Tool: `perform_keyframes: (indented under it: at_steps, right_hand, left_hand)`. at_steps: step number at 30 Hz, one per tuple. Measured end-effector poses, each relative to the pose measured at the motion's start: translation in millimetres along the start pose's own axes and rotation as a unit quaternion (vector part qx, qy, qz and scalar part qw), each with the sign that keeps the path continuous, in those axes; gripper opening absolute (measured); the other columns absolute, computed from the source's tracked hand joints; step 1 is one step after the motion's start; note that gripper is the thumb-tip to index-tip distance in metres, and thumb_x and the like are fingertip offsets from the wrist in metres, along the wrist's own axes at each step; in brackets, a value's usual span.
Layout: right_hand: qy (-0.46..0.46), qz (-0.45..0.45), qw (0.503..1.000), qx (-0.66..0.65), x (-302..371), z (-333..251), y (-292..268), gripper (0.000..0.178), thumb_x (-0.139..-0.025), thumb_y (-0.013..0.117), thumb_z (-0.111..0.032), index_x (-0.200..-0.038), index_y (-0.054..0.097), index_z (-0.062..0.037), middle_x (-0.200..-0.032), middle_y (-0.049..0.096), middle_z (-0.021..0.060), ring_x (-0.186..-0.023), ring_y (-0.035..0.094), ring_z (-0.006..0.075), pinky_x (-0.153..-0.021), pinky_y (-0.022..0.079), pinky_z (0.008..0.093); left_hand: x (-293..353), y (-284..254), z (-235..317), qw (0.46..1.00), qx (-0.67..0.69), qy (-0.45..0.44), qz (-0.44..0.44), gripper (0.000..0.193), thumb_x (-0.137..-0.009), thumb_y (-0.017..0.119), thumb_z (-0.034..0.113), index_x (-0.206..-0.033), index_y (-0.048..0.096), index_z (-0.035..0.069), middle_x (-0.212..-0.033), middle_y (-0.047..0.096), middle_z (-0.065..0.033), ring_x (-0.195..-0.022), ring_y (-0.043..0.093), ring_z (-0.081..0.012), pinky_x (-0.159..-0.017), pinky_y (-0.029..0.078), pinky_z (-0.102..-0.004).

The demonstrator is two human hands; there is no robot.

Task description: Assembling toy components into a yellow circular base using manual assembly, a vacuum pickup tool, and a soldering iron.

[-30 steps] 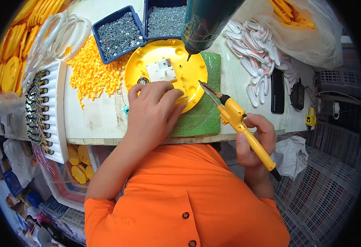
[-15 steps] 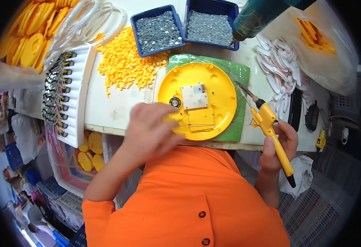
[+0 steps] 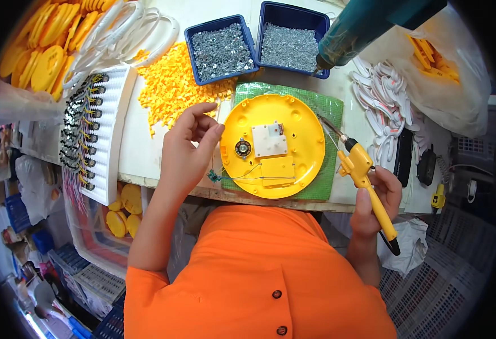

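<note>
Over on the far left I can see a stack of yellow discs [image 3: 47,65], with white hoops [image 3: 98,50] heaped just beside it. Nearer, a white foam tray [image 3: 116,107] carries a row of wired parts [image 3: 94,113] along its left side. A pile of small yellow bits [image 3: 174,85] lies on the white table [image 3: 140,161]. The person's left hand [image 3: 185,147] is lifted in front of that pile, fingers loosely curled, with a gap between thumb and forefinger.

Just right of its wrist, a little green board [image 3: 213,176] hangs on thin wires at the edge of a round yellow cover [image 3: 307,161]. The cover lies on a green mat [image 3: 327,104], holding a round black speaker [image 3: 243,148] and a white box [image 3: 269,141]. Behind stand two blue bins [image 3: 225,78] of small metal pieces.

To the cover's right, the right hand [image 3: 378,200] grips a yellow soldering gun [image 3: 361,164] between thumb and fingers. Its tip points at the cover's rim; I cannot tell whether they touch. A teal power tool [image 3: 366,34] hangs above. Farther right are white plastic pieces [image 3: 380,96] and a clear bag [image 3: 445,101] with yellow parts.
</note>
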State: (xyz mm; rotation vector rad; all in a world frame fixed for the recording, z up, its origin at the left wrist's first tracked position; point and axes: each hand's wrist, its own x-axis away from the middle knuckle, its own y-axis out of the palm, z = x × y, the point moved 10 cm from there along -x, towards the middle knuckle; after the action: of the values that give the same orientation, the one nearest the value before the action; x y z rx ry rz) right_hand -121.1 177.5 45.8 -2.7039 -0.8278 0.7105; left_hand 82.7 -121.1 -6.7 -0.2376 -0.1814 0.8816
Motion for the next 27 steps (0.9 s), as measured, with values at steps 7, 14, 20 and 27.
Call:
perform_keyframes:
  at_steps: [7,14,20,27]
  right_hand:
    - [0.027,-0.027,0.999,-0.022,-1.7,7.0,9.7,0.048,-0.087,0.064,-0.011,-0.130,0.052,0.0059,-0.103,0.062,0.0116,-0.091,0.059,0.0158,-0.087,0.050,0.0304]
    - [0.031,-0.062,0.997,-0.039,-6.2,2.2,15.1,0.044,-0.083,0.071,-0.007,-0.123,0.060,0.0062,-0.096,0.066,0.0117,-0.087,0.063,0.0159,-0.083,0.052,0.0295]
    - [0.108,-0.087,0.982,-0.129,-15.9,17.8,25.3,0.049,-0.082,0.069,-0.006,-0.128,0.058,0.0070,-0.095,0.066,0.0095,-0.085,0.061,0.0138,-0.081,0.050,0.0280]
    - [0.142,-0.079,0.953,-0.256,-36.2,42.8,19.3,0.050,-0.097,0.060,-0.027,-0.134,0.054,0.0056,-0.104,0.063,0.0101,-0.086,0.061,0.0169,-0.078,0.052,0.0322]
  left_hand:
    - [-0.9,20.8,6.1,0.991,0.085,-0.072,-0.067,0.025,-0.098,0.068,0.008,-0.121,0.067,-0.001,-0.094,0.068,-0.0055,-0.081,0.066,-0.0121,-0.073,0.054,-0.0273]
    - [1.1,62.3,50.6,0.961,-0.201,0.094,-0.164,0.026,-0.102,0.061,0.016,-0.121,0.068,0.001,-0.097,0.061,-0.0161,-0.089,0.064,-0.0349,-0.080,0.052,-0.0410]
    - [5.8,62.1,51.7,0.955,-0.217,0.133,-0.149,0.026,-0.103,0.056,0.007,-0.126,0.065,-0.001,-0.097,0.065,-0.0156,-0.085,0.065,-0.0284,-0.078,0.052,-0.0363]
    - [8.9,53.1,41.8,0.977,-0.168,0.035,-0.126,0.020,-0.100,0.060,0.010,-0.119,0.065,0.004,-0.094,0.072,-0.0135,-0.087,0.073,-0.0303,-0.071,0.055,-0.0410]
